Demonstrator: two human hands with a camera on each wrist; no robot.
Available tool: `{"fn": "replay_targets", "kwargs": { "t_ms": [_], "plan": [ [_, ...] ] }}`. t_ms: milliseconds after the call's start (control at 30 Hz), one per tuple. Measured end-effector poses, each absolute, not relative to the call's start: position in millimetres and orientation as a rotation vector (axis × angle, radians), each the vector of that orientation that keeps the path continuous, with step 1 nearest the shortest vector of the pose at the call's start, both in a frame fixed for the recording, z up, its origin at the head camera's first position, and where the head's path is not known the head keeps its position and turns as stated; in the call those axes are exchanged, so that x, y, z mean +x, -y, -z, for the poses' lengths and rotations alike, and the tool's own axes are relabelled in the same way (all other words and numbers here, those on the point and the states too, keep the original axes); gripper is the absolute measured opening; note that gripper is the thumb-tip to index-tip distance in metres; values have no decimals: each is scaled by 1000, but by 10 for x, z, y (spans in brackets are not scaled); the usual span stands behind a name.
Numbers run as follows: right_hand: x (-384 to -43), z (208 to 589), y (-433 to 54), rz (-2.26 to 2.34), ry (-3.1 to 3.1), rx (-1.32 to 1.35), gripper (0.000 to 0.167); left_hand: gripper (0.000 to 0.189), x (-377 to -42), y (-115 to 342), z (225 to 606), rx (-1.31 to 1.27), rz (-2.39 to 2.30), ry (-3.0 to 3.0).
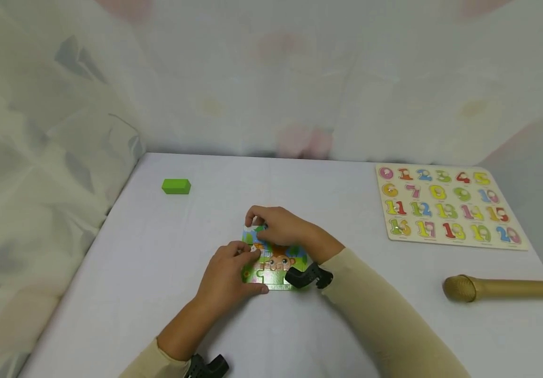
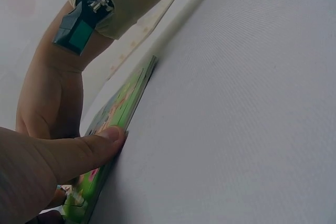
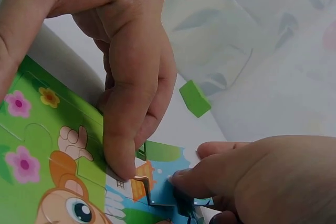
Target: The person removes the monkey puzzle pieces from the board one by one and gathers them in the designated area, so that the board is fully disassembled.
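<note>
A jigsaw puzzle (image 1: 273, 275) with a monkey, flowers and green grass lies on the white table, mostly filled. My left hand (image 1: 225, 270) holds its near left corner, the thumb along the front edge and a fingertip pressing the top by a seam. Over the far left corner, my right hand (image 1: 278, 227) pinches a blue and green puzzle piece (image 3: 164, 170) showing part of an orange house. A dark stepped gap separates that piece from its neighbours in the right wrist view. The right fingers under or behind it are partly hidden.
A green block (image 1: 176, 186) stands at the far left of the table (image 1: 110, 294). At the far right lies a number board (image 1: 450, 202) with coloured digits, and nearer, a gold microphone (image 1: 507, 289). Patterned cloth (image 1: 252, 79) hangs behind and at the left.
</note>
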State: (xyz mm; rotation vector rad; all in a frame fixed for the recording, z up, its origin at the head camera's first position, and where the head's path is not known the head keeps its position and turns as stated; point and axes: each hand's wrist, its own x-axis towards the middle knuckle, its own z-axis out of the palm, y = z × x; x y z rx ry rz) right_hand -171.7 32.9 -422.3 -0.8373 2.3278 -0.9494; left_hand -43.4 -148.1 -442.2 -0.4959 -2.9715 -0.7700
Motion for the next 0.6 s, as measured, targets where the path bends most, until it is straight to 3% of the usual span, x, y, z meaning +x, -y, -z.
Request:
{"fn": "replay_targets", "kwargs": {
  "t_ms": [600],
  "plan": [
    [-1803, 4132, -490, 1149, -2139, -625, 23, 74, -433, 1477, 4419, -466, 799, 2980]
  ]
}}
